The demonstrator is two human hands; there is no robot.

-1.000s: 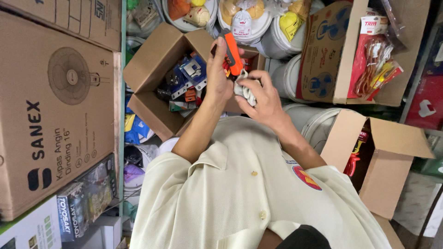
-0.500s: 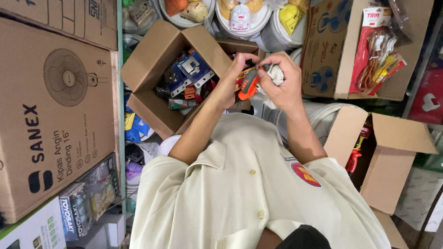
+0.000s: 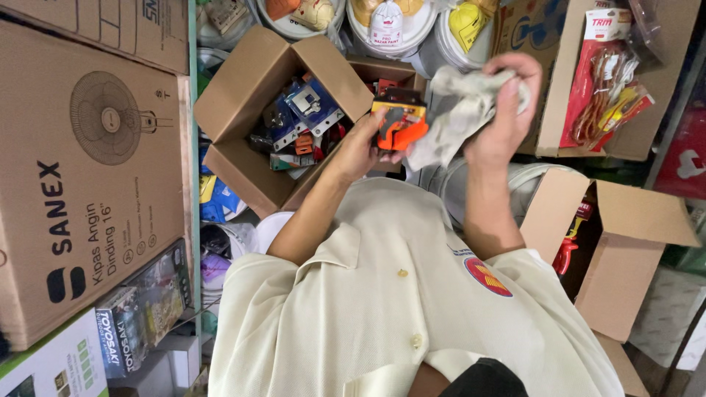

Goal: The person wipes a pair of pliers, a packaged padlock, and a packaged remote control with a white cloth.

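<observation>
Orange-and-black tool [image 3: 398, 120], small and blocky, sat in the person's left hand [image 3: 362, 147], fingers curled closed around its lower edge so its top stood clear above the open cardboard box [image 3: 243, 110]. The right hand [image 3: 507, 110] was closed on a crumpled grey cloth [image 3: 460, 110], which draped down and touched the tool's right side.

Wiping it well seemed, from where I stood, to call for a steady left hold with the fingers kept low, and the cloth pressed flat against one face at a time, turning the tool between passes so no side was missed.

Beyond the hands, the box held a jumble of blue, red and orange packaged hardware [image 3: 301, 121]. White paint pails [image 3: 386, 29] stood at the top. A large carton printed with a fan drawing [image 3: 88, 169] filled the left. Another open box [image 3: 625, 242] with a red item inside sat at the right.

What kind of tool it was could not be made out; the cloth hid its right side, and the left palm covered its underside. The cream shirt [image 3: 397, 309] blocked everything lower down.
</observation>
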